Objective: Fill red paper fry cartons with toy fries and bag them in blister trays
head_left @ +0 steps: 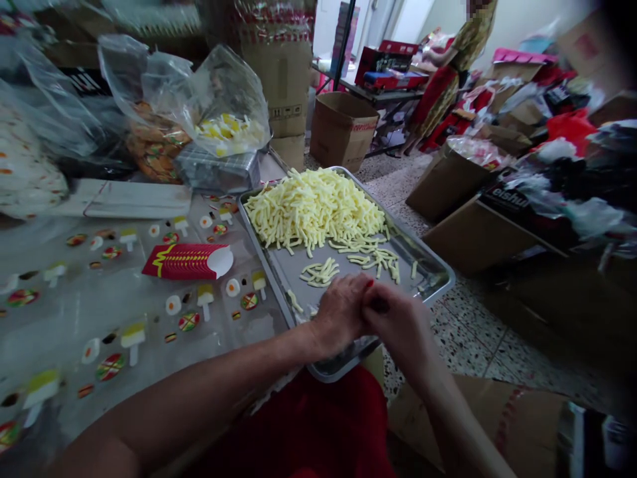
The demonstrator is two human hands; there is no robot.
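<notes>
Over the near end of a metal tray (pixel 269 265), my left hand (pixel 343 309) and my right hand (pixel 398 318) meet with fingers curled together. What they hold, if anything, is hidden; a small red spot shows at the fingertips. A large heap of pale yellow fry-shaped sticks (pixel 318 209) fills the tray's far half. A small bunch of sticks (pixel 321 272) lies just beyond my left hand, with more scattered to its right. Left of the tray, a nested stack of red fry cartons (pixel 186 261) lies on its side on the table.
Small food-shaped pieces, such as a popsicle (pixel 133 337), lie in rows across the table sheet (pixel 194 378). Clear bags, one with yellow-and-white pieces (pixel 229 129), stand behind. Cardboard boxes (pixel 343 129) crowd the floor at right. Another person (pixel 448 79) stands at a back table.
</notes>
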